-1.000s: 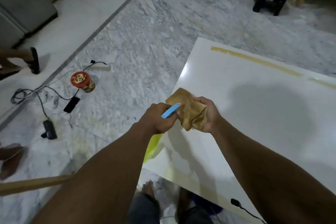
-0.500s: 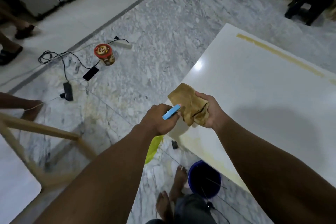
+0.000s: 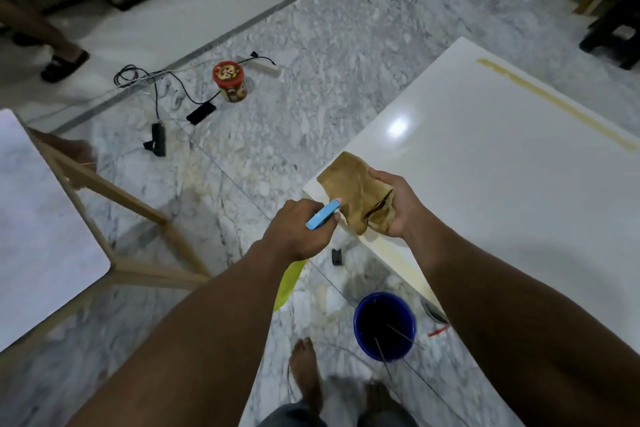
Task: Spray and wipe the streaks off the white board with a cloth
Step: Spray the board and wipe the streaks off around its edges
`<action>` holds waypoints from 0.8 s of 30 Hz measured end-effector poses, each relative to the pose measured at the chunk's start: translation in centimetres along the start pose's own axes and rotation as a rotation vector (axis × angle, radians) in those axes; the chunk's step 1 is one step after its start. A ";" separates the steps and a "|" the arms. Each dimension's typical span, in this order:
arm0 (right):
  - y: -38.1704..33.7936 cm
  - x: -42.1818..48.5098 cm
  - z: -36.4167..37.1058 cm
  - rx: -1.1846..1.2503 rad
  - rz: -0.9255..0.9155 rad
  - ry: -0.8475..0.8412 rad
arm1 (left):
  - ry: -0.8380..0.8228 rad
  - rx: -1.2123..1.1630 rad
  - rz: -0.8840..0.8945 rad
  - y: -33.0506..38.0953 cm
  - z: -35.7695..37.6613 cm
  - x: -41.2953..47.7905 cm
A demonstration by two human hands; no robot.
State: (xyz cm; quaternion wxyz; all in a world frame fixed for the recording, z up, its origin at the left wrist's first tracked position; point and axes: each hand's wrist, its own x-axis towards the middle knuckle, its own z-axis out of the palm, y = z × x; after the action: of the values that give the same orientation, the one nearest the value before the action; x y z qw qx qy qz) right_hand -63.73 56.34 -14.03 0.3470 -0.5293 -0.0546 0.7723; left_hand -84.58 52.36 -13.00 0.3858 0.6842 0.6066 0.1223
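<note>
The white board (image 3: 502, 163) lies flat on my right, glossy, with a yellowish streak (image 3: 540, 97) running along its far side and a paler one near its front edge. My right hand (image 3: 398, 208) holds a folded tan cloth (image 3: 353, 191) over the board's near left corner. My left hand (image 3: 298, 232) grips a spray bottle (image 3: 323, 218): its blue nozzle points at the cloth, and its yellow-green body hangs below my wrist. Nozzle tip and cloth are almost touching.
A blue bucket (image 3: 384, 326) stands on the marble floor by my bare feet. A wooden-framed table (image 3: 45, 218) is at my left. Cables, a phone (image 3: 201, 113) and a red-lidded jar (image 3: 230, 81) lie further out. Other people's feet are at the far edges.
My view has tilted down and shifted, bringing the bucket, my feet and the left table into sight. Both hands keep the same hold, nozzle against cloth.
</note>
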 end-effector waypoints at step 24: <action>0.0 4.1 0.4 -1.604 -0.938 -0.044 | 0.400 -0.225 -0.230 -0.2 8.9 -5.8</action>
State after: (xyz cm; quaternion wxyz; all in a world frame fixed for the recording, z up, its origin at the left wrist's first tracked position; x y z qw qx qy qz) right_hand -64.85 58.86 -17.03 0.1530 -0.5199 -0.7872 0.2941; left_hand -80.40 43.63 -17.36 0.3434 0.5257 0.7272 0.2773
